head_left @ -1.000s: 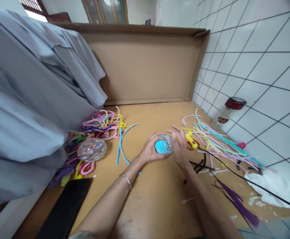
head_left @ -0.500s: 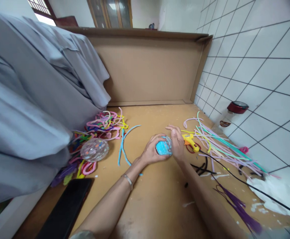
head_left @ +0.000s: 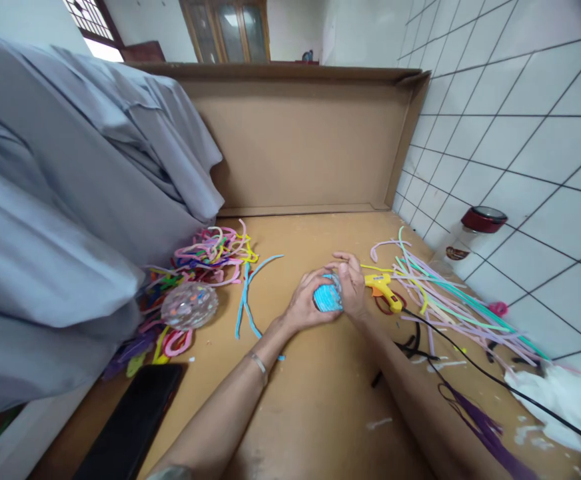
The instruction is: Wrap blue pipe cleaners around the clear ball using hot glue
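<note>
A small rounded object wrapped in rows of blue pipe cleaner (head_left: 327, 297), with a clear part at its right side, is held over the table between both hands. My left hand (head_left: 304, 301) curls round it from the left, fingers over the top. On its right side my right hand (head_left: 353, 287) presses with the thumb, other fingers bent behind. Its far side is hidden by the hands. Loose blue pipe cleaners (head_left: 244, 300) lie left of my left hand. Just right of my right hand rests a yellow hot glue gun (head_left: 385, 293) with a black cord.
A clear plastic container (head_left: 189, 307) sits by a tangled heap of coloured pipe cleaners (head_left: 215, 250); a black phone (head_left: 133, 423) lies nearer. Straight pipe cleaners (head_left: 450, 293), a red-lidded jar (head_left: 470, 233), a purple tassel (head_left: 480, 417) and white tissue (head_left: 560, 393) are right. Cardboard (head_left: 300, 147) stands behind.
My right hand has tilted in closer, its thumb lower and pressed against the wrapped object. My left hand keeps its grip. The view has shifted slightly.
</note>
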A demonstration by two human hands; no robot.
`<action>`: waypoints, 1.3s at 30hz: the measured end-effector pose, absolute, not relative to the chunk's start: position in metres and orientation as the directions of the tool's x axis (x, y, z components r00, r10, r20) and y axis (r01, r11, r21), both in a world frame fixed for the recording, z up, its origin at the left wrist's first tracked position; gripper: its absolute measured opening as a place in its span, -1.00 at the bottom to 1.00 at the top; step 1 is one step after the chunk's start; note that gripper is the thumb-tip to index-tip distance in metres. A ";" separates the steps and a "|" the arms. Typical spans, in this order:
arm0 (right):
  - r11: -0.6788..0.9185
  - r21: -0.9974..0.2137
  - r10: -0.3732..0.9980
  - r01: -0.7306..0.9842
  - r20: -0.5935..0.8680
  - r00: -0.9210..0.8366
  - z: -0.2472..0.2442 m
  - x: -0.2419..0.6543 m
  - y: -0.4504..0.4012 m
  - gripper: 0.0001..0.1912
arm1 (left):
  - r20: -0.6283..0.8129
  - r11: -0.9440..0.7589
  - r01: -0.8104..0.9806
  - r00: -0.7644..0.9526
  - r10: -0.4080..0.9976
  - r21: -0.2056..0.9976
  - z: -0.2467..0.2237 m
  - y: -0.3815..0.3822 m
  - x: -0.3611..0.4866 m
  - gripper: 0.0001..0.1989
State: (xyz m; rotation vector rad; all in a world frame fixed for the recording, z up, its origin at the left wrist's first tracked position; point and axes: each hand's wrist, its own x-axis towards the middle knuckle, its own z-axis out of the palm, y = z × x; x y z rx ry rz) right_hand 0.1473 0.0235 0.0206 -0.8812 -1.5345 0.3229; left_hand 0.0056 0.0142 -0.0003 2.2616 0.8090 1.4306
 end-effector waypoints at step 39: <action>0.611 -0.728 0.760 0.311 0.649 0.027 0.013 0.154 0.005 -0.54 | 0.659 -0.793 0.254 0.448 0.604 0.554 0.005 0.016 -0.004 -0.37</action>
